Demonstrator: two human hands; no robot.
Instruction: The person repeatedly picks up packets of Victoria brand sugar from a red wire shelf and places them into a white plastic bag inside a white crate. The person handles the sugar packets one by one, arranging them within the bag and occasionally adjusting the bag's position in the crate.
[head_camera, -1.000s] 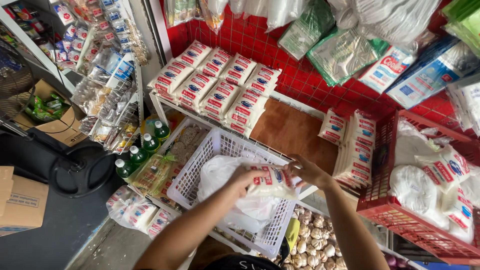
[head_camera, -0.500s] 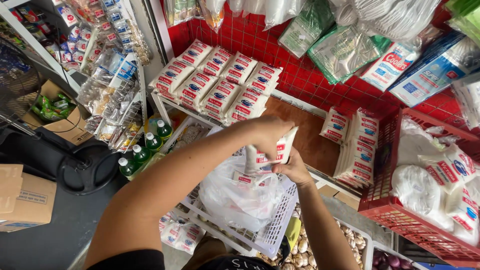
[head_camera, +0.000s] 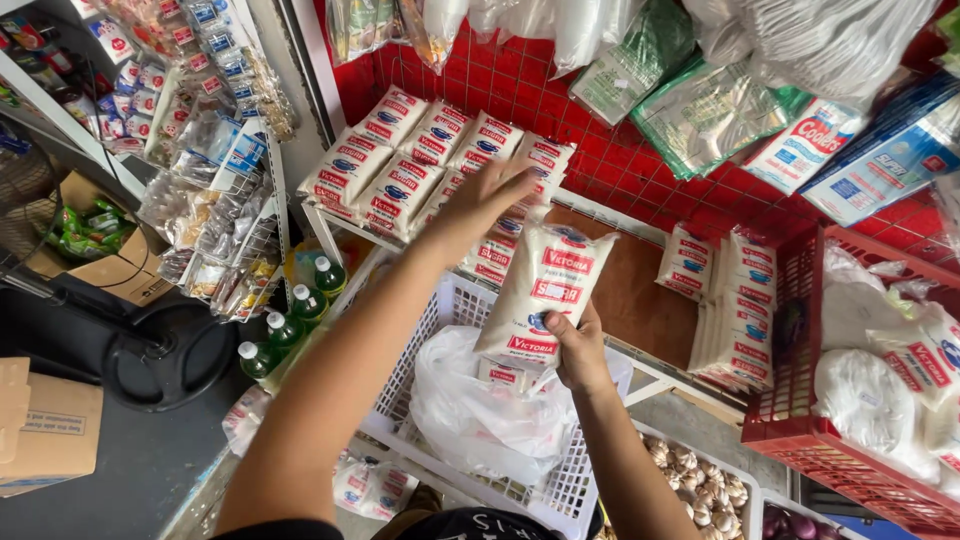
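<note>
Overhead view of a shop shelf. The right hand (head_camera: 578, 352) grips the lower edge of a white plastic sugar bag with red and blue print (head_camera: 545, 290), fingers curled around its bottom corner, and holds it upright in the air above a white plastic lattice basket (head_camera: 590, 480). The left hand (head_camera: 495, 195) reaches forward with fingers spread and slightly bent, its fingertips touching the stacked rows of matching white sugar bags (head_camera: 430, 160) that lie on the brown wooden shelf (head_camera: 635, 295) against a red wire grid wall (head_camera: 600, 150); it clasps nothing. The held bag hangs just in front of these rows, between them and the basket. Inside the basket lies a crumpled translucent white plastic sack (head_camera: 490, 420) with more of the same bags showing at its mouth, directly below the held bag. A second, shorter stack of sugar bags (head_camera: 735, 300) stands on the shelf's right end, beside a red plastic crate (head_camera: 800, 440) holding white bagged goods. Below the shelf, green bottles with white caps (head_camera: 290, 325) stand at the left, and a bin of garlic bulbs (head_camera: 700, 480) sits to the right of the basket. A brown cardboard box (head_camera: 45, 435) rests on the dark floor at far left.
</note>
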